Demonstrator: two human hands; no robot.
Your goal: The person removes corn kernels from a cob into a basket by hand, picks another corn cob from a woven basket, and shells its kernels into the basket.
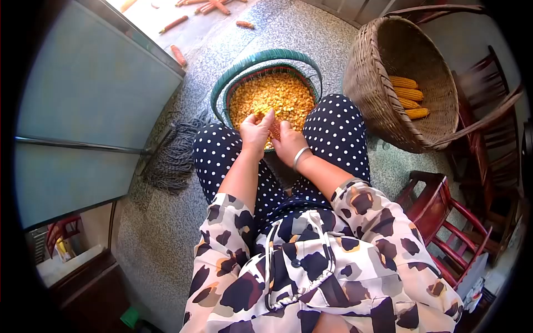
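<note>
A corn cob (275, 129) is held between my hands, its reddish core showing bare where kernels are off. My left hand (255, 132) is closed around its far part, with some yellow kernels by the fingertips. Lower down, my right hand (289, 144), with a silver bangle at the wrist, grips the near part. Both hands are over the near side of a green basket (217, 91) with an arched handle. Loose yellow corn kernels (272, 91) fill much of it. My fingers hide part of the cob.
To the right, a large wicker basket (363, 83) leans with several yellow corn ears (410, 95) inside. Bare red cobs (174, 24) lie on the floor at the top. A grey mop (175, 152) is at left, a red wooden chair (436, 205) at right.
</note>
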